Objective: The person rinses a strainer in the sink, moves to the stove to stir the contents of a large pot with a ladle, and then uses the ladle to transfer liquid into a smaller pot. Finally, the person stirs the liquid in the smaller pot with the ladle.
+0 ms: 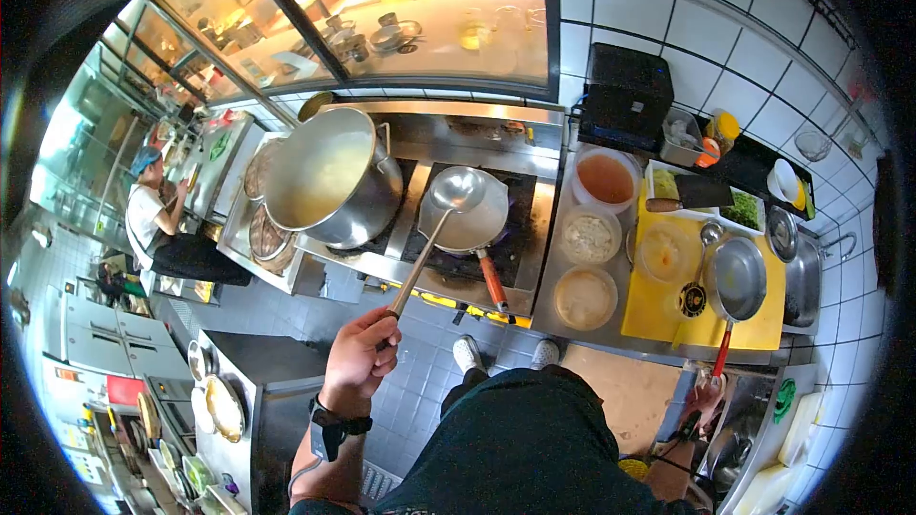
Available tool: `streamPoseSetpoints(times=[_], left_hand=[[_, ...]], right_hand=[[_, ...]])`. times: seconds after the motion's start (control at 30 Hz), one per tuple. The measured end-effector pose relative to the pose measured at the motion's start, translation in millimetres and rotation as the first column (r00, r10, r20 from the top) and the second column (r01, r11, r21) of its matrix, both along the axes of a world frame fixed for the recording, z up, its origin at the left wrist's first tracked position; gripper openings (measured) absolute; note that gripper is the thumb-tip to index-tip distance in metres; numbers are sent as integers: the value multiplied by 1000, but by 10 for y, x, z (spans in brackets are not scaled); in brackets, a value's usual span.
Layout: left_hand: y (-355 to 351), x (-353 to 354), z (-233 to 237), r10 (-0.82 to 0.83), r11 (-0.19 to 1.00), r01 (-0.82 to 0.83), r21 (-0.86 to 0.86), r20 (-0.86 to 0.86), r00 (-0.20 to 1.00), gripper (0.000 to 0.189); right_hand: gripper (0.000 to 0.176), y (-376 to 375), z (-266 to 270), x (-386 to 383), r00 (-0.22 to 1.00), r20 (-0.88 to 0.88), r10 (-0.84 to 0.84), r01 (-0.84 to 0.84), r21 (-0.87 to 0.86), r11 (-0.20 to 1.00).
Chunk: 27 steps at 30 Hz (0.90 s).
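My left hand (364, 351) is wrapped round the long handle of a ladle (457, 191). The ladle's bowl is over a small saucepan (489, 229) with a wooden handle, which stands on a stove burner. At the lower right, my right hand (704, 399) is closed at the end of the red handle of a frying pan (738, 278). That pan is over the right part of a yellow cutting board (658, 317). A spoon (708, 236) lies left of the pan, beside a clear round container (665, 250).
A big stockpot (382, 193) of cloudy liquid stands left of the saucepan. Round tubs (586, 298) line the counter to the right. A cleaver (704, 193) lies across containers of chopped greens (742, 212). Another person (153, 205) stands at the far left.
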State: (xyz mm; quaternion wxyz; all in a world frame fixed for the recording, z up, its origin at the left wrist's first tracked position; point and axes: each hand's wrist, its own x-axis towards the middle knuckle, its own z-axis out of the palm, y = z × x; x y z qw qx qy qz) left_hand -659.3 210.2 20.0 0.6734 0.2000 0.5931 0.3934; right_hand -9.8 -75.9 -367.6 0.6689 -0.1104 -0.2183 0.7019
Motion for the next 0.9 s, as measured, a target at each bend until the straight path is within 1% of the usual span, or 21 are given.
streamPoseSetpoints(times=[0.07,0.1,0.17,0.23,0.37,0.47,0.5,0.53,0.6,0.67,0.73,0.77,0.8,0.83,0.87,0.9], left_hand=[[31,-105,91,-8,1000,7,13,18,1000,22],[48,-164,136,-23,1000,22,22,38,999,24],[81,-273,240,-14,999,14,33,27,1000,25],[124,-329,394,7,999,-8,53,7,1000,26],[210,-619,496,73,994,-73,86,3,997,23],[288,-887,502,92,987,-93,132,12,996,19],[322,-955,513,92,985,-88,147,-18,996,14],[352,-1037,508,89,985,-85,148,-20,996,14],[427,-1225,449,146,980,-139,143,-45,988,10],[515,-1419,349,122,981,-115,158,-36,992,9],[601,-1542,274,201,972,-181,148,-134,970,7],[648,-1623,207,199,972,-179,150,-132,971,7],[705,-1712,122,183,974,-154,163,-180,966,6],[759,-1801,33,167,976,-129,174,-228,959,6],[809,-1896,-80,161,977,-124,171,-224,961,6],[853,-1952,-174,130,978,-61,201,-354,926,7]], right_hand=[[56,209,141,-254,1000,-24,3,-4,-29,1000],[56,216,137,-355,999,-36,2,-4,-45,999],[56,197,139,-567,998,-57,-4,-1,-79,997],[56,149,85,-750,997,-78,-11,2,-116,993],[56,47,-36,-1101,993,-116,-23,1,-184,983],[57,-65,-147,-1374,989,-145,-39,4,-233,972],[57,-105,-188,-1463,987,-156,-47,7,-250,968],[57,-150,-225,-1557,985,-166,-56,10,-266,964],[57,-223,-286,-1716,980,-183,-75,17,-297,955],[57,-277,-334,-1844,976,-196,-94,25,-326,945],[58,-402,-539,-1834,972,-208,-112,32,-354,935],[58,-432,-656,-1837,969,-214,-121,35,-367,929],[58,-435,-661,-1855,969,-212,-124,39,-365,930],[66,-447,-646,-1863,966,129,-225,249,-701,668],[74,-481,-620,-1861,869,465,-166,494,-824,277],[74,-619,-462,-1843,866,470,-172,501,-823,267]])
